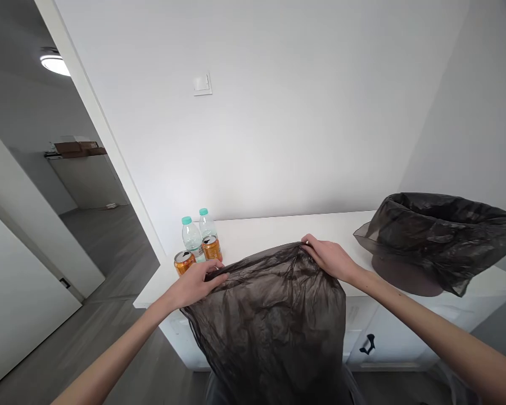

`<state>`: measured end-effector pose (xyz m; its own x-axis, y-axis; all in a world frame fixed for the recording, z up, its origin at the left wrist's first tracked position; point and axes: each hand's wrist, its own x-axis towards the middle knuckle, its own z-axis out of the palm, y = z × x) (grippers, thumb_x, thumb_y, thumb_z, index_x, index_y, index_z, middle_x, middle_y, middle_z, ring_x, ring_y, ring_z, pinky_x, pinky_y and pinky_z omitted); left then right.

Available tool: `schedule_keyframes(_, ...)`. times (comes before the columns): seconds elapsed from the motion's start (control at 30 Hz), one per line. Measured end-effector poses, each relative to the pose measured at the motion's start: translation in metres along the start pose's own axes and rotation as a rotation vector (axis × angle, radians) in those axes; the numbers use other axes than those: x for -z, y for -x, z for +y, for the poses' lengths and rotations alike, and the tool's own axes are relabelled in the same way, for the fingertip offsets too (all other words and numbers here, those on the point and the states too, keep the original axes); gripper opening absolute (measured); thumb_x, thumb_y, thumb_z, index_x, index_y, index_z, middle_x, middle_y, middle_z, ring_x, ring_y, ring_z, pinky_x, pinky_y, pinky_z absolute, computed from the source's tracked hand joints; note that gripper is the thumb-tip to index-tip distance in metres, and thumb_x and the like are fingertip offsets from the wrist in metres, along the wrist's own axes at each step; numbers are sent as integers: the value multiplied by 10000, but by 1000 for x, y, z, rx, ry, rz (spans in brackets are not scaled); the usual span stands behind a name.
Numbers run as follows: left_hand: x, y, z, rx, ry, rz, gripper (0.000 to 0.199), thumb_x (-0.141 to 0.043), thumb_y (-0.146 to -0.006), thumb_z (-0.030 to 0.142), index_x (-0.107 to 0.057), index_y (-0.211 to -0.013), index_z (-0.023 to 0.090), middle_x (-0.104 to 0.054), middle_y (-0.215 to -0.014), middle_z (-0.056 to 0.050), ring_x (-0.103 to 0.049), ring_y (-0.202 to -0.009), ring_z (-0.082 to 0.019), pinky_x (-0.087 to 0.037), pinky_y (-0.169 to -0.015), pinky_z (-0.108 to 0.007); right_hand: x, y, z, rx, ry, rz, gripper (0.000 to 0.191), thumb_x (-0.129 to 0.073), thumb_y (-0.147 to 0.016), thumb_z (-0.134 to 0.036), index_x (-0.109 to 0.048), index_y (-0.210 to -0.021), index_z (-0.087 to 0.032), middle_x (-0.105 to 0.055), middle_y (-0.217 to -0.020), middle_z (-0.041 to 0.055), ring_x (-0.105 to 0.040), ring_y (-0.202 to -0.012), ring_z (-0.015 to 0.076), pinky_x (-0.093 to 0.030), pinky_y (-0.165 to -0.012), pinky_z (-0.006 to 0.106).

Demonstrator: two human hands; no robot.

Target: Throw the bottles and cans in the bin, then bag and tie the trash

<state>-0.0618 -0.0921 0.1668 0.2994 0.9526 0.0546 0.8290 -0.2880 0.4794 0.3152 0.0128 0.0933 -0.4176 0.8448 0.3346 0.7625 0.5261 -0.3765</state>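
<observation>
A thin black plastic bag (274, 320) hangs in front of the white cabinet, its top edge stretched between my two hands. My left hand (198, 284) pinches the bag's upper left corner, close to the cans. At the upper right part of the edge, my right hand (329, 259) grips the plastic. Two orange cans, one in front (184, 260) and one behind (211, 247), stand upright on the cabinet's left end. Beside them are two clear bottles with teal caps, one left (191, 236) and one right (207, 224).
On the right of the white cabinet top (253, 233) stands a bin (405, 277) lined with another black bag (451, 236). A light switch (202, 84) is on the wall behind. To the left, a doorway opens onto a grey floor (113, 247).
</observation>
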Motion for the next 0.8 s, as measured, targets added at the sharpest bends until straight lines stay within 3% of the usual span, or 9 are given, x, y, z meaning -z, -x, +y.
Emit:
schedule_keyframes(0.17, 10, -38, 9, -64, -252, 15, 449, -452, -978, 611, -659, -1091, 228, -718, -918, -52, -647, -811, -241, -424, -699, -312, 14, 27, 14, -6, -168, 47, 317, -322, -1056, -520, -485, -1206, -294, -675, -841, 26, -612, -724, 256, -416, -701, 343)
schedule_keyframes(0.3, 11, -97, 29, -144, -543, 46, 415, -416, -1013, 559, -642, -1143, 236, -722, -899, -72, -662, -804, -272, -419, -695, -329, 31, 60, 24, -74, -341, 77, 398, -402, -1015, -635, -478, -1203, -292, -519, -710, -38, -494, -644, 203, -400, -655, 310)
schedule_keyframes(0.37, 6, -129, 45, -183, -658, 86, 370, -412, -1030, 488, -643, -1145, 224, -736, -952, -99, -672, -852, -293, -450, -773, -371, 36, 73, 27, -106, -376, 95, 440, -464, -980, -673, -498, -1186, -285, -493, -731, -41, -480, -661, 189, -400, -652, 300)
schedule_keyframes(0.47, -8, -168, 73, -257, -766, 258, 318, -391, -1021, 244, -632, -1209, 156, -719, -1109, -197, -643, -1090, -363, -427, -969, -510, 36, 82, 31, -139, -413, 115, 452, -544, -942, -676, -526, -1151, -276, -545, -810, -21, -514, -720, 189, -423, -676, 303)
schedule_keyframes(0.53, -21, -181, 89, -327, -779, 414, 426, -386, -953, 87, -574, -1335, 110, -626, -1318, -263, -519, -1317, -405, -355, -1076, -590, 30, 80, 36, -171, -472, 139, 437, -550, -943, -656, -533, -1146, -270, -610, -875, 5, -566, -792, 205, -462, -725, 318)
schedule_keyframes(0.6, -35, -179, 101, -411, -737, 480, 581, -412, -893, 21, -474, -1464, 108, -462, -1521, -267, -338, -1482, -413, -280, -1155, -627, 19, 73, 43, -230, -569, 169, 432, -539, -948, -638, -528, -1172, -268, -673, -977, 41, -616, -885, 226, -500, -785, 343)
schedule_keyframes(0.63, -41, -173, 104, -462, -698, 454, 624, -426, -889, 21, -435, -1503, 128, -403, -1576, -243, -280, -1519, -401, -251, -1186, -632, 12, 69, 47, -268, -622, 183, 438, -540, -945, -631, -521, -1191, -269, -692, -1037, 58, -633, -920, 232, -514, -805, 354)
schedule_keyframes(0.8, -67, -98, 88, -651, -411, 36, 455, -434, -1035, 240, -470, -1488, 265, -472, -1559, -114, -360, -1504, -289, -285, -1246, -529, -25, 39, 63, -424, -761, 200, 426, -569, -931, -545, -488, -1238, -261, -711, -1192, 89, -678, -989, 230, -548, -853, 377)
